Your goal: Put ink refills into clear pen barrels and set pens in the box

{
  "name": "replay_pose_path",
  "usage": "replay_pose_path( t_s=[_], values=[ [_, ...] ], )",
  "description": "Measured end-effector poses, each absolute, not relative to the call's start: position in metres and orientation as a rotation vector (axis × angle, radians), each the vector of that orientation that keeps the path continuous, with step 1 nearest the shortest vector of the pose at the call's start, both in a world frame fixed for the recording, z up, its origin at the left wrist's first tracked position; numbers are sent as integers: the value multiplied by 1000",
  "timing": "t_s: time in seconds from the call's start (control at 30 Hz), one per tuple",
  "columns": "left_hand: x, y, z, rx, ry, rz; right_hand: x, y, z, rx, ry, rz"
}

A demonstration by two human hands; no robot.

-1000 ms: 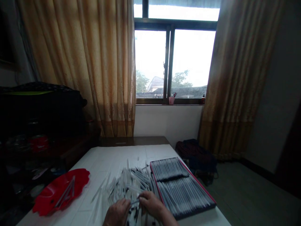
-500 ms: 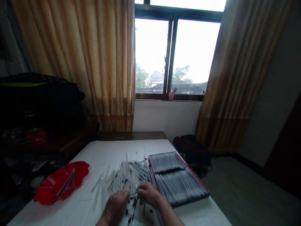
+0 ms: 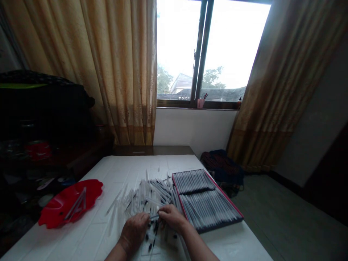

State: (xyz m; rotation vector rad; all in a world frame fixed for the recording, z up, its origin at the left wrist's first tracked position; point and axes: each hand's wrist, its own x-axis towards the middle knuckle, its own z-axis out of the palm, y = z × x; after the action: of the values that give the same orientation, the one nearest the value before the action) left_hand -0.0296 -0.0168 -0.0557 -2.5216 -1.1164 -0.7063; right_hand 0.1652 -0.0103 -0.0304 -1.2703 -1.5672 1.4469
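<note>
Over the near part of the white table, my left hand (image 3: 135, 229) and my right hand (image 3: 172, 217) are both closed, fingertips facing each other. A short stretch of a thin translucent pen (image 3: 154, 216) shows between them, one end in each hand; my fingers hide its ends. Just beyond lies a loose heap of clear pen barrels (image 3: 140, 197), pointing many ways. Small black pen caps (image 3: 150, 247) are scattered on the table below my hands. Right of my right hand sits a red-edged black tray (image 3: 236, 206), packed with two rows of pens (image 3: 209, 209).
To the left, a red scalloped dish (image 3: 51, 214) holds a few clear barrels (image 3: 77, 206). A dark cabinet with a black bag (image 3: 46, 108) stands beyond it. Past the table's right edge is a pile of dark cloth (image 3: 224, 168). A pink cup (image 3: 201, 103) stands on the windowsill.
The view has tilted slightly downward, so the window sits higher in it. Both hands keep their hold on the pen and have come slightly closer together.
</note>
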Motion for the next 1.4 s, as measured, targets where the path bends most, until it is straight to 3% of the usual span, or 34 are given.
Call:
replay_pose_path(
  t_s=[0.9, 1.4],
  values=[
    [-35, -15, -55, -2505, -1134, -1008, 194, -8, -23, -1347, -1367, 1149],
    [-38, -9, -61, -2466, -1136, -1080, 366, -20, -5, -1781, -1068, 677]
  ],
)
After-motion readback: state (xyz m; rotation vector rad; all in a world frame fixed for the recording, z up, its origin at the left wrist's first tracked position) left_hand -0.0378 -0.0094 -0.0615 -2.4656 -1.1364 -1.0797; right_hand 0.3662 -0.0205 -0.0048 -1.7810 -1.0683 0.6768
